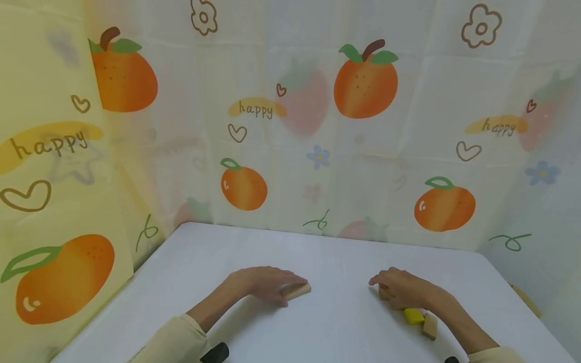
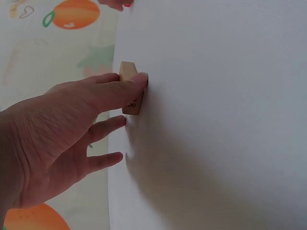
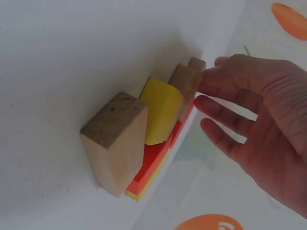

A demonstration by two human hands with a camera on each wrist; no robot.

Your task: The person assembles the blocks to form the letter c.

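My left hand [image 1: 268,283] pinches a small wooden block [image 2: 127,71] between thumb and fingers, low over the white table. Dark printed marks show on the block's side, and the thumb covers part of it. My right hand [image 3: 268,100] is beside a cluster of blocks, its fingertips right at the far wooden blocks [image 3: 183,79] and its fingers loosely bent. Closer to the wrist camera are a yellow block [image 3: 160,112] and a thick wooden block [image 3: 117,143]. Red pieces [image 3: 151,165] show behind these, edged by a light yellow strip. In the head view the right hand hides part of the cluster.
The white table [image 1: 336,322] has rounded far corners. Behind it hangs a curtain [image 1: 290,151] printed with oranges, hearts and flowers, and more of it stands along the left side. A black object [image 1: 215,352] shows by the left sleeve.
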